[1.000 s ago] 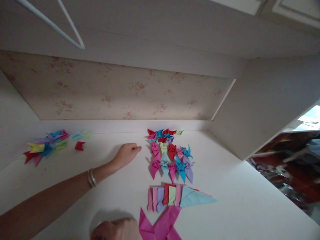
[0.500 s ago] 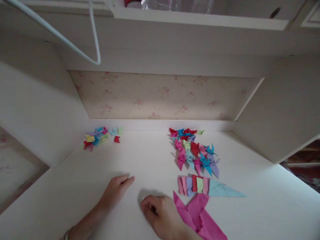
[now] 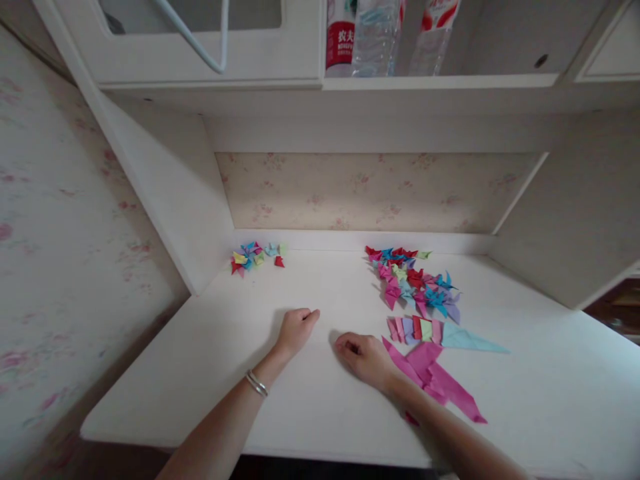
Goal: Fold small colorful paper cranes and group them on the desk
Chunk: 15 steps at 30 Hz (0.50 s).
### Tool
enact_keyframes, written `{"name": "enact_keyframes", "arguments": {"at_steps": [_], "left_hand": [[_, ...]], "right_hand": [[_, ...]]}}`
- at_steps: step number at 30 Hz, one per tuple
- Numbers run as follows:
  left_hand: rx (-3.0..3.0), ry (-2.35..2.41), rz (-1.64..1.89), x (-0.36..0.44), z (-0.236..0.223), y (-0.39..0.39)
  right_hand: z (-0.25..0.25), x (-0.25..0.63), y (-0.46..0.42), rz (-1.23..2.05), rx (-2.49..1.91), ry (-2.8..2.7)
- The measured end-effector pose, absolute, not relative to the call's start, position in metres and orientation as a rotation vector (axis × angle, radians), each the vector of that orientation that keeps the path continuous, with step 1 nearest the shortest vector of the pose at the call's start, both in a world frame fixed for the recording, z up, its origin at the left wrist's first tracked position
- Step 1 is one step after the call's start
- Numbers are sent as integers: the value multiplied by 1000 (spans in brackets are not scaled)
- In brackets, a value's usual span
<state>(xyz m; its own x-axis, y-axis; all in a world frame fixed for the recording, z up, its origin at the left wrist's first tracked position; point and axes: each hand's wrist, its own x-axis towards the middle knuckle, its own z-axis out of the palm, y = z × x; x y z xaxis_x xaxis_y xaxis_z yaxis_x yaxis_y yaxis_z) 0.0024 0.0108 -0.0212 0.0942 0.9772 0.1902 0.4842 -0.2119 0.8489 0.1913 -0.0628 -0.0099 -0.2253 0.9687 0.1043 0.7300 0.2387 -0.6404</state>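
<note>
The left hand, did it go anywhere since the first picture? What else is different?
The left hand has drawn back from beside the rows of paper birds, toward the person. The view has swung left, so bottles now show. Nothing was visibly grabbed or let go. The right hand stays curled, left of the big pink paper; the paper birds haven't moved.

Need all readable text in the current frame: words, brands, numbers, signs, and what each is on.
"农夫": red label of the leftmost bottle on the shelf.
"NONGF…": same label, beneath the characters; its end is unclear.
Smaller line below that: too small to read.
Red-and-white label of the rightmost bottle: markings cut off and blurred, unreadable.
Folded papers: no lettering visible.
</note>
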Motion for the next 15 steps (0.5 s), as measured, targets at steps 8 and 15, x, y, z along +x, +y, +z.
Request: {"name": "enact_keyframes", "arguments": {"at_steps": [8, 15], "left_hand": [[1706, 1434, 1093, 4, -22, 19], [1277, 1307, 1153, -1, -13, 22]], "right_hand": [[-7, 191, -33, 827, -1663, -2077], [10, 160, 61, 805, -1707, -2156]]}}
